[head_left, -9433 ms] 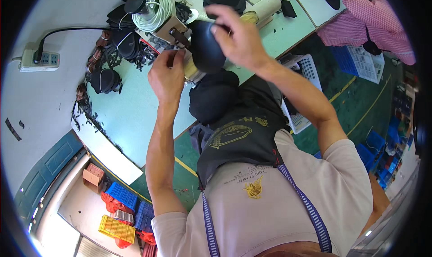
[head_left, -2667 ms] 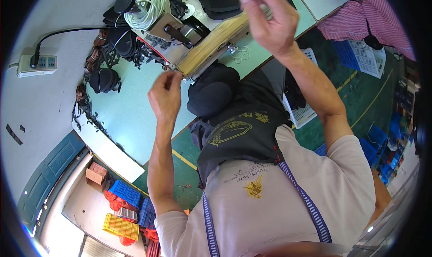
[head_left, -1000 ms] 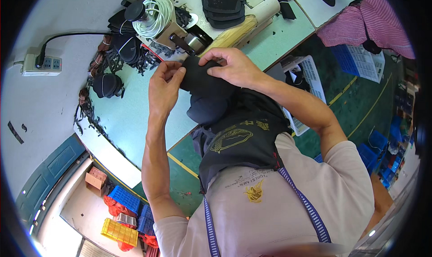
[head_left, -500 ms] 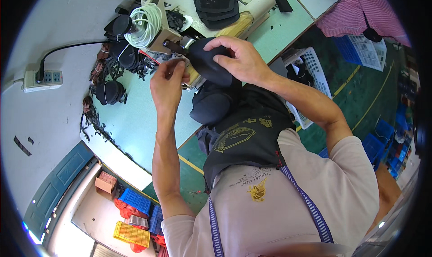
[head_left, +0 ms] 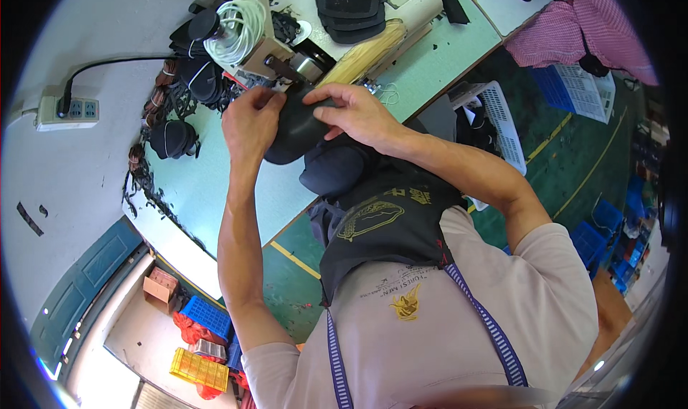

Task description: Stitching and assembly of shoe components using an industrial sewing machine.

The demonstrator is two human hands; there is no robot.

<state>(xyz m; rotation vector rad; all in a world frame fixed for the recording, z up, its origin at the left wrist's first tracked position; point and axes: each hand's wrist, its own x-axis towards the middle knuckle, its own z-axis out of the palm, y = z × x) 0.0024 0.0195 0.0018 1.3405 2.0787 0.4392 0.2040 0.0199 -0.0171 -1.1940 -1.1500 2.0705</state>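
Both my hands are at the head of an industrial sewing machine (head_left: 309, 66), on a smooth, curved black padded piece (head_left: 292, 131) that looks like a moulded cup or pad. My left hand (head_left: 249, 122) pinches its left edge, the thumb and fingers pressed together. On the other side, my right hand (head_left: 352, 114) has its bent index finger and thumb closed at the upper right edge. The piece's far edge lies close to the needle area, which my fingers and the machine hide. Another rounded black piece (head_left: 331, 171) rests at my lap, against the black apron (head_left: 387, 215).
A stack of black pads (head_left: 350, 8) lies on the machine bed. Coiled pale thread (head_left: 236, 31) sits left of the machine head. Tied black bundles (head_left: 172, 139) and dark scraps line the wall side of the table (head_left: 215, 187). A white basket (head_left: 502, 122) stands right of the table.
The black padded piece has swung left and toward me, baring the machine's metal foot area and yellow strip. My left hand has closed on its left edge; my right hand moved slightly left and nearer.
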